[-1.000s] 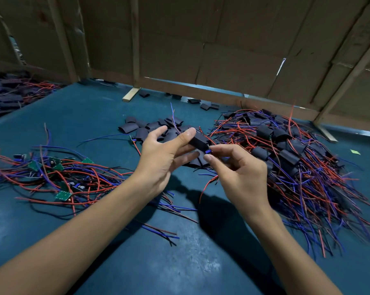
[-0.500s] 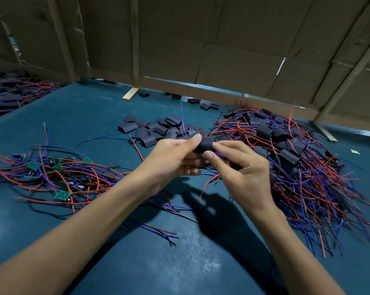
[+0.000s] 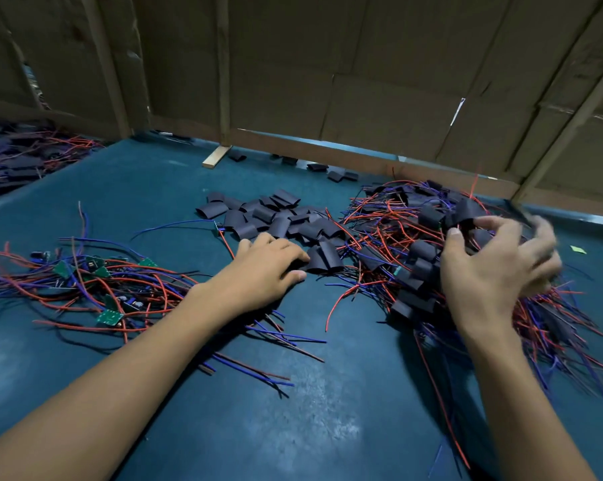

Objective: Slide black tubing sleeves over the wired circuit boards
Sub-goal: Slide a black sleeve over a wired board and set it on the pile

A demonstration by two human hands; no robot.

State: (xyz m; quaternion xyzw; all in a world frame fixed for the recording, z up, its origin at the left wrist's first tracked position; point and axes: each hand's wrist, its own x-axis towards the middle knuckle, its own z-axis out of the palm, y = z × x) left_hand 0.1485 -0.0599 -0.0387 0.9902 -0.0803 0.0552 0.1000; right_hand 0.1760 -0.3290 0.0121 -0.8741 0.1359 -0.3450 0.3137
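Reaching left hand (image 3: 268, 269), fingers relaxed, touches sleeve (image 3: 322, 260) | right hand (image 3: 494, 272) over sleeved pile (image 3: 432, 258), right of sleeve, fingers spread, blurred.

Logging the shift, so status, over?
Left hand reaching an empty sleeve. Right hand blurred over sleeved pile, grip unclear. Bare boards waiting left.

Hands parted: left hand (image 3: 268, 269) now down at the loose sleeves (image 3: 322, 260); right hand (image 3: 494, 269) swung right over the finished pile (image 3: 414, 244), sleeved board released.
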